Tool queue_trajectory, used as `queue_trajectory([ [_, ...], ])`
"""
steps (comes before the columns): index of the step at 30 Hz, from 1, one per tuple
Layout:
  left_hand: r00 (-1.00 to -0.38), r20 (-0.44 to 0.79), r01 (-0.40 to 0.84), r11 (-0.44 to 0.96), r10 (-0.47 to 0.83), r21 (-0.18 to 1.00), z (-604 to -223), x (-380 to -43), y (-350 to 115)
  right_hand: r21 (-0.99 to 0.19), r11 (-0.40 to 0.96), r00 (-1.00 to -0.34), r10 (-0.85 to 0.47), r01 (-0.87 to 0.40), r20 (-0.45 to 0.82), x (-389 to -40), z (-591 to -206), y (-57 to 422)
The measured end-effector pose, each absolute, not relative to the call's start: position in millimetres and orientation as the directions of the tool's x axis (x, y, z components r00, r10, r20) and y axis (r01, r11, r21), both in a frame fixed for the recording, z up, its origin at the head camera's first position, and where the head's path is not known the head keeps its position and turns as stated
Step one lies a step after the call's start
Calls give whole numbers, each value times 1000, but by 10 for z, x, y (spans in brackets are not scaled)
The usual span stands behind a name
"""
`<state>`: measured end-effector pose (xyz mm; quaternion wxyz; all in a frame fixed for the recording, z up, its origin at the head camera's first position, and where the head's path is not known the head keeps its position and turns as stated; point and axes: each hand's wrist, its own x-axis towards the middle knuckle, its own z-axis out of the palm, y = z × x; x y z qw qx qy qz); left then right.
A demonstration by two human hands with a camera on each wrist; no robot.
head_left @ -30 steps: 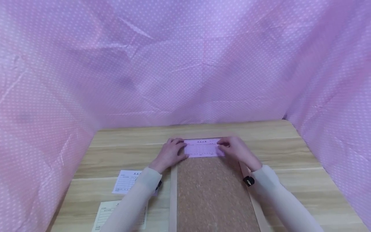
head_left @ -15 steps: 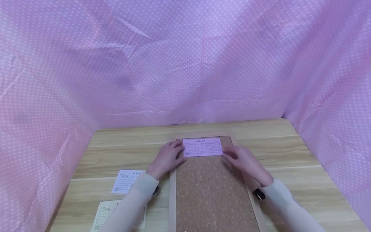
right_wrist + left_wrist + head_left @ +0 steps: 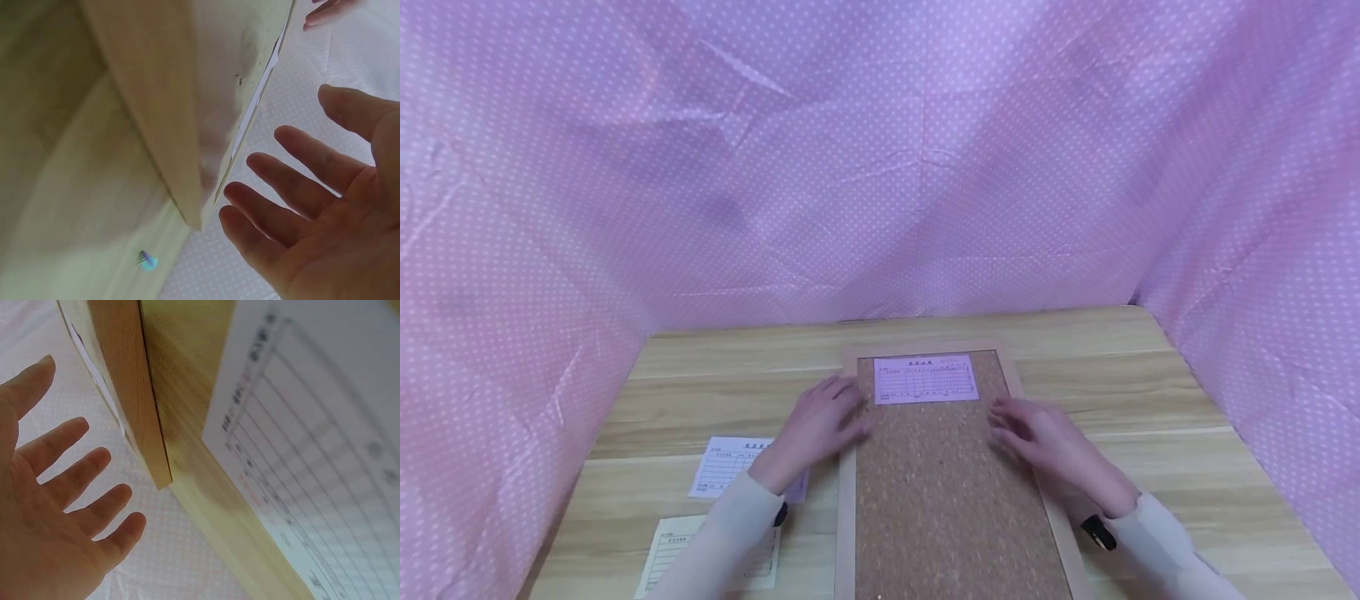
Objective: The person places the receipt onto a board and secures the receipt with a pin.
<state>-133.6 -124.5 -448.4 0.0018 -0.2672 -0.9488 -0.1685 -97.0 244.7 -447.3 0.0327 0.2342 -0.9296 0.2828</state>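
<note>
A pink printed form (image 3: 925,382) lies flat near the far end of a cork board (image 3: 951,500) with a light wooden frame. My left hand (image 3: 816,423) is over the board's left frame edge, just below and left of the form, fingers spread and relaxed. On the opposite side, my right hand (image 3: 1048,435) hovers by the right frame edge, apart from the form. Both wrist views show an empty palm: the left hand (image 3: 69,506) and the right hand (image 3: 319,194) have loosely extended fingers. Edge-on, the form shows as a thin white strip along the board.
Left of the board lie a white printed form (image 3: 722,468) and, nearer, a cream printed form (image 3: 673,554), both partly covered by the left arm. A push pin (image 3: 147,260) rests on the wooden table (image 3: 1150,392) beside the board. Pink dotted cloth (image 3: 880,167) encloses the back and sides.
Both hands have let go of the pink form and drawn back toward me and outward, the right farther to the right. The form stays at the board's far end, now uncovered.
</note>
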Motion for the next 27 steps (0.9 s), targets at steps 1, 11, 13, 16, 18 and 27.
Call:
queue_trajectory([
  [1, -858, 96, 507, 801, 505, 318, -4481, -1311, -1273, -509, 729, -886, -421, -459, 196, -951, -4476, 2461],
  [11, -892, 113, 446, 818, 437, 363, -4440, -1044, -1487, -498, 719, -871, -448, -485, 202, -768, -4551, 2637],
  [13, -895, 116, 442, 818, 431, 367, -4431, -995, -1517, -490, 715, -864, -459, -499, 210, -741, -4567, 2677],
  [16, -895, 131, 443, 816, 427, 372, -4429, -937, -1559, -483, 721, -864, -459, -497, 206, -704, -4585, 2723],
  [18, -894, 146, 446, 812, 424, 376, -4433, -902, -1590, -466, 728, -862, -461, -502, 209, -682, -4599, 2742],
  [27, -909, 192, 417, 814, 370, 404, -4453, -724, -1770, -432, 754, -868, -451, -495, 208, -604, -4636, 2825],
])
